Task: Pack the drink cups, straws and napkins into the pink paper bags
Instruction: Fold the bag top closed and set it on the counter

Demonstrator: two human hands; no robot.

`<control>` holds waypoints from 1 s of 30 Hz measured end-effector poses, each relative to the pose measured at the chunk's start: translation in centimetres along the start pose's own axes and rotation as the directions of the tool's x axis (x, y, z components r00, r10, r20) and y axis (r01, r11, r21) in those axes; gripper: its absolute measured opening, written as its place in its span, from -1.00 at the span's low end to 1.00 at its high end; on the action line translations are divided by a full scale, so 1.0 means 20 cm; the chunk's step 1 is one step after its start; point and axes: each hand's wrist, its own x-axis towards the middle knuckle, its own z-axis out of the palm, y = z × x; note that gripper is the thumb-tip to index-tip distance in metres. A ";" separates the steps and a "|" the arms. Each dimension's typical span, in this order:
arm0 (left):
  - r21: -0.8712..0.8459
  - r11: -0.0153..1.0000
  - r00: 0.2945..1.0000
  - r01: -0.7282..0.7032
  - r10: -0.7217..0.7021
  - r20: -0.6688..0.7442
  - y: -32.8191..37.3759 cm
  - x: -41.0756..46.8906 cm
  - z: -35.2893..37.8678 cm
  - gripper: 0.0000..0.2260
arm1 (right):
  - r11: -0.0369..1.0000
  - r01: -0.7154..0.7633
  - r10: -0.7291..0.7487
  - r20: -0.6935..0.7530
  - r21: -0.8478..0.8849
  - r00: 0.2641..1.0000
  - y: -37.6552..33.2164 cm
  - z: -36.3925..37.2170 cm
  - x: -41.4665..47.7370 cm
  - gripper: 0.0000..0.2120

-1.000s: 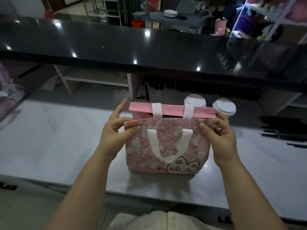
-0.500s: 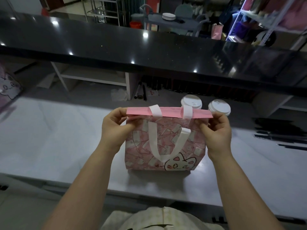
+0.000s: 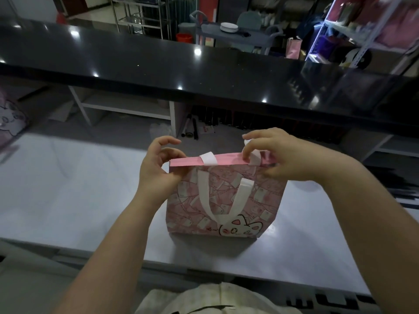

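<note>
Pink bag [image 3: 226, 200] stands upright, rabbit face toward the wearer, folded top running left-right

A pale glossy tabletop [image 3: 68, 189] fronts a long black counter [image 3: 158, 64] dotted with light reflections. Behind it stand a metal rack [image 3: 140, 17], a grey cart [image 3: 238, 37] bearing stacked plates [image 3: 229, 27], and a red bucket [image 3: 184, 37].

The pink paper bag [image 3: 260, 200] is smooth, matt printed paper, creased sharply along its folded top. Its handle [image 3: 203, 196] is a flat, matt white strip; paper or woven tape cannot be told. The worktop [image 3: 79, 189] is pale and smooth with a soft satin sheen. The raised counter [image 3: 158, 62] is black and highly glossy, mirroring lamps. The rack [image 3: 140, 17] is bright metal.
</note>
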 end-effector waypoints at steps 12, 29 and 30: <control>0.013 1.000 1.000 0.000 0.000 -0.005 0.03 -0.03 -0.02 -0.49 | 0.640 0.049 0.041 -0.098 0.767 0.994 0.07 -0.08 0.15 -0.35; -0.001 1.000 0.998 0.014 -0.014 -0.059 0.04 -0.03 0.02 -0.65 | 0.280 0.136 0.140 -0.180 0.950 0.974 0.32 0.58 -0.33 -0.50; -0.008 1.000 0.998 0.027 -0.028 -0.059 0.04 -0.03 0.02 -0.66 | 0.319 0.098 0.152 -0.153 0.943 0.977 0.29 0.58 -0.31 -0.41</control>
